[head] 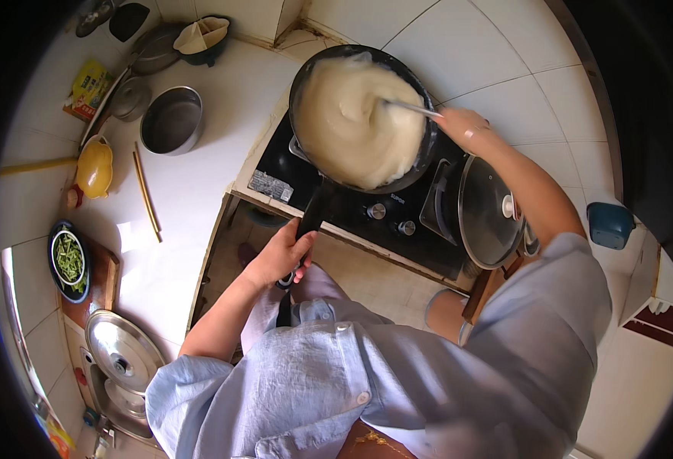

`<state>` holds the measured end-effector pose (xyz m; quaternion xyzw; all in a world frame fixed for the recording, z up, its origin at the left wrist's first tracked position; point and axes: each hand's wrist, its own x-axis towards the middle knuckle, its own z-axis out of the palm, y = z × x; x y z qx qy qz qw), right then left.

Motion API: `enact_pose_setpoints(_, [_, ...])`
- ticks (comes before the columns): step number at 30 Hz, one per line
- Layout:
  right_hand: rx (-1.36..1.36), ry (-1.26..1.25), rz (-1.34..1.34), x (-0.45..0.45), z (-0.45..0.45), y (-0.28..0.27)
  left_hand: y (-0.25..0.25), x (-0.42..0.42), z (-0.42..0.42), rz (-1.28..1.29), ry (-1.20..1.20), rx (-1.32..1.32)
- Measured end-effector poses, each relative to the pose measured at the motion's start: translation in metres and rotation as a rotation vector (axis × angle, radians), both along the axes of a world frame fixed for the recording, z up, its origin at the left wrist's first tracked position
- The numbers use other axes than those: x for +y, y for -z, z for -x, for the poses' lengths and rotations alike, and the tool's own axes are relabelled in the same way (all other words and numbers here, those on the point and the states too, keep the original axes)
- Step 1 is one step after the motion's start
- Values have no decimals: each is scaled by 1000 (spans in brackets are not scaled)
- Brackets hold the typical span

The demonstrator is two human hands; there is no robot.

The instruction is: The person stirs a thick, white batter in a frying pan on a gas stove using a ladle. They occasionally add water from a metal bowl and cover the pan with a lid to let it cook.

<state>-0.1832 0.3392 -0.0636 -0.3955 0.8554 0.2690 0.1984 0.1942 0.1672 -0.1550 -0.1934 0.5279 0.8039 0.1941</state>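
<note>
A large dark frying pan (336, 182) sits on the black gas hob (353, 209), nearly filled by a thick, pale, creamy mixture (348, 126). The pan's black handle (313, 212) points toward my body, and my left hand (279, 252) is wrapped round its lower end. My right hand (464, 129), at the pan's right rim, grips the metal handle of a utensil (414, 108). The utensil's far end is sunk in the mixture, so its shape is hidden. Swirled ridges show around it.
A glass lid (488, 212) stands at the hob's right, under my right forearm. On the left counter are an empty saucepan (171, 120), wooden chopsticks (147, 192), a yellow bowl (94, 170) and chopped greens (68, 258). A metal lid (124, 350) leans by the sink.
</note>
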Motion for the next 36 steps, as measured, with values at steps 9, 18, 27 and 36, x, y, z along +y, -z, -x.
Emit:
enact_pose_setpoints(9, [15,116,-105,25,7,-7,-2,-2,1,-16,-3,-37])
enact_pose_setpoints(18, [-33,-37,-123,33,-10,-4,-4,-2,-2,-21,-8,-33])
enact_pose_setpoints(27, [-61,32,-90,36,-32,-3,0,-1,-6,-22,-15,-46])
enact_pose_setpoints(36, [-82,8,33,27,-55,16,8,1,-10,-25,-30,-32])
